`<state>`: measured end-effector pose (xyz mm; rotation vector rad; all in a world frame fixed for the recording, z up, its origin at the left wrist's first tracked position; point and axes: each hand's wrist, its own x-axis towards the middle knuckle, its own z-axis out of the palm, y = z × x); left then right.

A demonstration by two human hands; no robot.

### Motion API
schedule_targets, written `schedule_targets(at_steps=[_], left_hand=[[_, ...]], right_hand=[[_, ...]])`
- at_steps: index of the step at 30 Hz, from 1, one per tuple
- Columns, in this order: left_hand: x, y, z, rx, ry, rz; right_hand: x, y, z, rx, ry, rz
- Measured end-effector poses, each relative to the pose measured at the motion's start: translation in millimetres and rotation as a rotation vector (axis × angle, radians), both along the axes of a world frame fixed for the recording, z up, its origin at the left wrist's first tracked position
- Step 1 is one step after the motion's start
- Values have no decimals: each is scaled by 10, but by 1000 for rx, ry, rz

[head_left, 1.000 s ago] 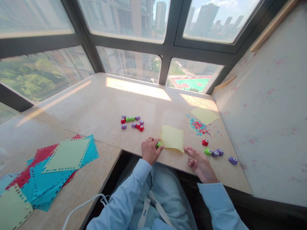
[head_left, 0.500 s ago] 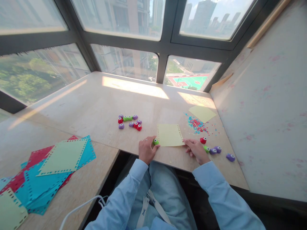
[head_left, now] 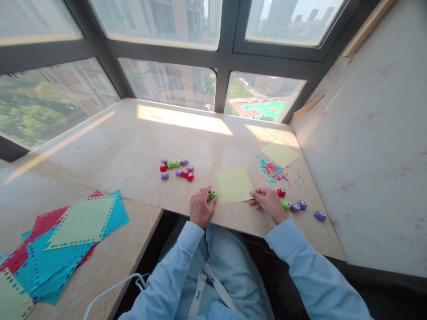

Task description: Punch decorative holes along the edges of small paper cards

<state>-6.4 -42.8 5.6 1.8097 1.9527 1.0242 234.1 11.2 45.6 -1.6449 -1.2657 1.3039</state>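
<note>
A pale yellow square sheet of paper (head_left: 234,185) lies on the table before me, with small holes punched along its left and right edges. My left hand (head_left: 202,208) is closed around a small green paper punch (head_left: 213,194) at the sheet's lower left corner. Whether the punch grips the paper's edge, I cannot tell. At the lower right corner, my right hand (head_left: 267,203) pinches the sheet between thumb and fingers. Just beyond that hand sit a red punch (head_left: 281,192), a green punch (head_left: 285,205) and several purple punches (head_left: 295,207).
More coloured punches (head_left: 176,164) stand grouped to the left. Red and blue paper bits (head_left: 274,171) are scattered at the right, near another yellow sheet (head_left: 279,154). Hole-edged sheets (head_left: 82,222) are piled at far left. The table's front edge (head_left: 233,226) and right wall (head_left: 373,155) bound the space.
The sheet has turned slightly counterclockwise, its right side moving away from me along with my right hand. My left hand keeps hold of the green punch. The whole view has shifted a little.
</note>
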Motion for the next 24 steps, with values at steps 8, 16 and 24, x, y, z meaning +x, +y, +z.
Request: schedule_targets(at_steps=[8, 16, 24], left_hand=[[-128, 126, -12, -40, -147, -118], [-217, 286, -88, -41, -241, -221], [-238, 258, -54, -7, -135, -238]], right_hand=[[35, -70, -32, 12, 251, -144], [-16, -71, -70, -41, 282, -156], [-34, -61, -80, -21, 251, -175]])
